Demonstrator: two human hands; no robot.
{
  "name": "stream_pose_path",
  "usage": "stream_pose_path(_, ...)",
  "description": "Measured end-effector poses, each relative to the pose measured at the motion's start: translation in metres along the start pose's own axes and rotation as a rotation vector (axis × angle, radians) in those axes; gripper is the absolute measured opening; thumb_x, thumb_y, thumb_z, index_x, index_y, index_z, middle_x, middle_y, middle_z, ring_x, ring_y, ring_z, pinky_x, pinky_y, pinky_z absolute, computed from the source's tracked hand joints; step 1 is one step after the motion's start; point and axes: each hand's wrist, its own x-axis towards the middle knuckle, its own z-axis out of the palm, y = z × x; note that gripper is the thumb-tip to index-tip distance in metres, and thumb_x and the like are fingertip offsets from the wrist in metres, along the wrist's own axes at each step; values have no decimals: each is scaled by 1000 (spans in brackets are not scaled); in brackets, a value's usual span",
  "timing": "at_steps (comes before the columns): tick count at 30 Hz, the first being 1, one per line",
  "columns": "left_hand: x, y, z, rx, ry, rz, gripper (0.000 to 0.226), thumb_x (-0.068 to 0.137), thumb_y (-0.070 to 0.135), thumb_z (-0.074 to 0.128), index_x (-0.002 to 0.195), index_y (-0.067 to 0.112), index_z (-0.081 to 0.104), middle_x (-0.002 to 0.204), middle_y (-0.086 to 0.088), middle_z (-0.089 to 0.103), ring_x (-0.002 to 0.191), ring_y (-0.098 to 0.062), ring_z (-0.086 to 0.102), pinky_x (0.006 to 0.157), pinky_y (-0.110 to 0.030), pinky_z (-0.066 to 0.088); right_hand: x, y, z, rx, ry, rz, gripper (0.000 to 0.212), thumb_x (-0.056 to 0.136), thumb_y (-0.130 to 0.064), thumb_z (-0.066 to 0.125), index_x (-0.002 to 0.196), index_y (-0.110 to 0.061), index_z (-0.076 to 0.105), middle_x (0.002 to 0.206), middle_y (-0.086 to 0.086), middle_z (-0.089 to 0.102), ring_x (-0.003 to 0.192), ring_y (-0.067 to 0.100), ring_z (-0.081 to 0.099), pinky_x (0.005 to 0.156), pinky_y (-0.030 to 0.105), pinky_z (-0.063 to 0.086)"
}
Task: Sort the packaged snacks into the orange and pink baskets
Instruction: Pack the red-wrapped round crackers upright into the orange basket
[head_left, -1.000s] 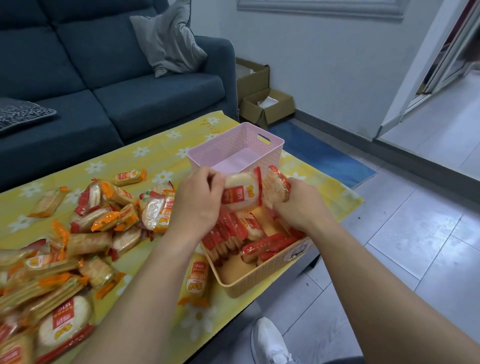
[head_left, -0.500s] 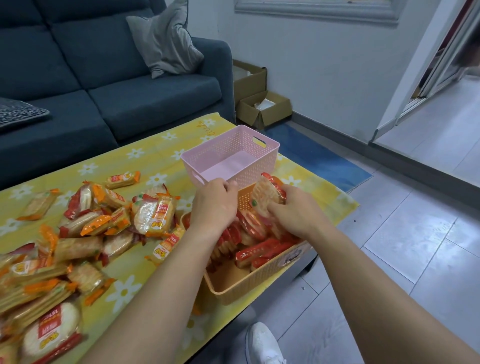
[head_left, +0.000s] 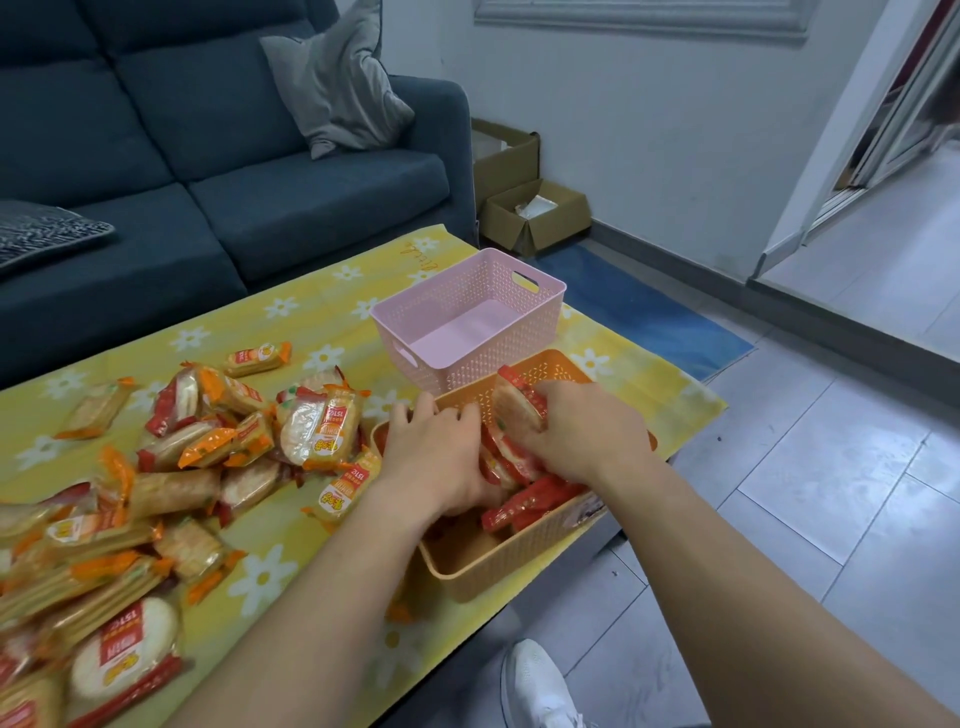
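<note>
The red-wrapped packs (head_left: 530, 501) lay in a row inside the orange basket (head_left: 498, 574), which sat at the near right edge of the tabletop (head_left: 322, 317). Both my hands were down among them. My right hand (head_left: 587, 436) was curled round 1 round cracker pack (head_left: 517, 402), holding it upright at the far end of the row. My left hand (head_left: 436, 460) lay palm-down over the left side of the row, fingertips near the basket's far wall. I could not tell whether it pinched a pack or only pressed on them (the back of the hand hid everything beneath it). The 2 hands were close together, with only packs between them.

The pink basket (head_left: 467, 332) stood just behind the orange one, touching it or very nearly so. It showed only its bare floor.

I judged the sorting to be in its first half. 1 basket was partly filled, with bare floor at its near end, and the other had taken nothing. To my left a big heap of loose snacks (head_left: 176, 478) covered the yellow flowered cover of the tabletop. Red and orange wrappers were mixed in it, and a few strays lay apart from it toward the sofa side. All of that was left to sort.

Beyond the tabletop stood the blue sofa (head_left: 260, 208) with a grey cushion (head_left: 343, 83), and 2 cardboard boxes (head_left: 535, 213) sat on the floor by the wall. My white shoe (head_left: 540, 686) showed below the tabletop's near edge.
</note>
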Motion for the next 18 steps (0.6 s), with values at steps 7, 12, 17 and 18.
stream_pose_path(7, -2, -5, 1, -79, 154, -17, 90, 66, 80, 56, 143, 37, 38, 138, -1, 50, 129, -28, 37, 107, -51, 24, -2, -12, 6, -117, 24, 24, 9, 87, -30, 62, 89, -21, 60, 80, -1, 62, 71, 25, 60, 57, 31, 45)
stream_pose_path(12, 2, 10, 11, 32, 194, -21, 83, 70, 78, 57, 131, 22, 51, 138, -4, 52, 128, -31, 39, 103, -49, 29, 2, -4, 11, 36, -182, 53, 13, 88, -33, 61, 89, -20, 60, 82, -1, 63, 76, 23, 63, 66, 39, 57)
stream_pose_path(17, 8, 15, 18, 158, 195, 22, 58, 86, 68, 51, 123, 24, 60, 134, -6, 55, 130, -33, 39, 104, -52, 25, 2, 1, 10, 7, -130, 93, 9, 92, -29, 56, 90, -21, 53, 77, -4, 55, 76, 22, 59, 58, 33, 47)
stream_pose_path(18, 8, 15, 19, 174, 177, 30, 53, 88, 64, 52, 124, 25, 60, 136, -7, 54, 131, -33, 38, 105, -53, 24, 2, 1, 10, 8, -133, 101, 12, 92, -32, 55, 88, -22, 51, 77, -4, 54, 76, 22, 58, 57, 33, 46)
